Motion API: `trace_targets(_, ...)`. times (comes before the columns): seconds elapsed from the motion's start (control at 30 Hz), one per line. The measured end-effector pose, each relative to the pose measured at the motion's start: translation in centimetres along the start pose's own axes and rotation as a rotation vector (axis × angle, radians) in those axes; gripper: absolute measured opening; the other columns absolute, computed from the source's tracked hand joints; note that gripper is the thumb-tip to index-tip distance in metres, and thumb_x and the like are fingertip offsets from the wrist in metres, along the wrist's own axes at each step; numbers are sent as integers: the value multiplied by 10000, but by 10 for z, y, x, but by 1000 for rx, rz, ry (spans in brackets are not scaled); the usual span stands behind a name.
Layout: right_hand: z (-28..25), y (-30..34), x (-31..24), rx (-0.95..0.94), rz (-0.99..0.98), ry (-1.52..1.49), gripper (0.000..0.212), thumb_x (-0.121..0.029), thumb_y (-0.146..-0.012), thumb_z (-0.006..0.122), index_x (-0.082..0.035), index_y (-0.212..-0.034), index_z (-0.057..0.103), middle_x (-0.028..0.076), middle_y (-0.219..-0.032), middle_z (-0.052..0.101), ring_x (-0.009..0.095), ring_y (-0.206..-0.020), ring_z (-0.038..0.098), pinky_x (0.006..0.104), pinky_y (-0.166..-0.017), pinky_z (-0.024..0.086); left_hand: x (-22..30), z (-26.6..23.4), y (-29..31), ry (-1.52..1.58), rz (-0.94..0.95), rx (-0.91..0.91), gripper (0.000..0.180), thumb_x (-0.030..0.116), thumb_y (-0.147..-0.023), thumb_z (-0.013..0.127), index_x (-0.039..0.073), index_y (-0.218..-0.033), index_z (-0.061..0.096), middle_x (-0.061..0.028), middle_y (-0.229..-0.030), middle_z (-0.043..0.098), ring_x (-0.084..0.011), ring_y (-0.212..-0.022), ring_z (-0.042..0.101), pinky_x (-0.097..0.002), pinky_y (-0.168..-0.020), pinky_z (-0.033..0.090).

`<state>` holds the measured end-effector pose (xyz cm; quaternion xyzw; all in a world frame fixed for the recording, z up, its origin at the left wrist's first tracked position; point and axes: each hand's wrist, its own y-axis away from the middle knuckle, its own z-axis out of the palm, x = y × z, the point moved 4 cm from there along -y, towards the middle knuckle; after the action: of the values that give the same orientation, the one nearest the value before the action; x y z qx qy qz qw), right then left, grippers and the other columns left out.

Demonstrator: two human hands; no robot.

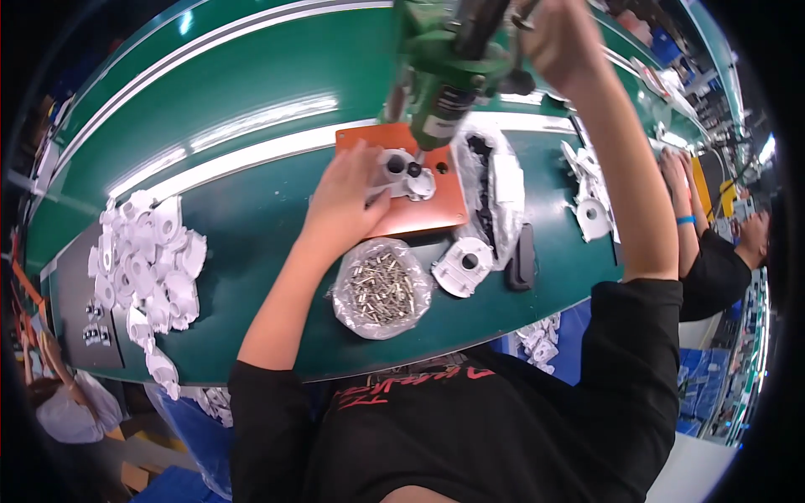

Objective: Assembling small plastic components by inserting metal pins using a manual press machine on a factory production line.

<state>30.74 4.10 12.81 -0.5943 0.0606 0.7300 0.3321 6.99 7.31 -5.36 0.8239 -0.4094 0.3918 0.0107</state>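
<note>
Dark green worktop [251,222] stretches under bright strip reflections, and on its orange fixture plate [426,218] lies a white plastic housing [419,186], beneath a green hand press [444,105]. At the housing's left side is the left hand [348,191], thumb apart from fingers (blur hides whether it grips). Beside the press's upper part, the right hand [563,42] is raised, its hold likewise unclear. Nearby sit a clear plastic bag [346,310] of metal pins [381,287] and another white housing [455,278]; white parts [142,264] heap up far left.
</note>
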Motion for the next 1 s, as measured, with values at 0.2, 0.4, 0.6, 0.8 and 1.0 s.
trace_targets(0.2,-80,37,-13,-467,38,313,440,-302,-932,449,12,-1231,529,138,-1139,624,237,-1063,581,355,-995,363,12,-12,-22,-206,287,-79,346,199,-794,593,57,-1108,567,-182,-1372,391,-376,-1277,367,-436,-1073,297)
trace_targets(0.4,-203,114,6,-147,-99,1607,420,-222,-834,634,-4,-1184,555,174,-1144,601,303,-1069,565,370,-906,431,3,-27,-26,100,18,-221,345,161,-780,591,63,-1108,550,-133,-1079,538,-283,-947,574,-378,-828,466)
trace_targets(0.6,-346,186,70,128,54,2071,653,-285,-718,744,14,-1238,487,244,-1151,570,396,-1052,548,433,-908,432,-30,-36,-34,658,-262,-13,227,134,-825,604,33,-958,450,-55,-811,539,-143,-749,535,-319,-665,453)
trace_targets(0.8,-289,198,84,-36,-142,1932,445,-58,-723,663,27,-1131,506,208,-982,505,407,-929,505,462,-808,407,-86,-69,-24,517,-419,494,379,201,-833,618,-4,-1083,421,-169,-952,592,-258,-883,598,-373,-756,467)
trace_targets(1.0,-233,204,90,-162,-223,1662,254,-5,-741,628,23,-975,532,187,-962,501,387,-931,499,437,-809,400,-102,-105,33,308,-400,403,534,253,-848,623,10,-1264,391,-193,-1285,474,-293,-1232,445,-372,-967,397)
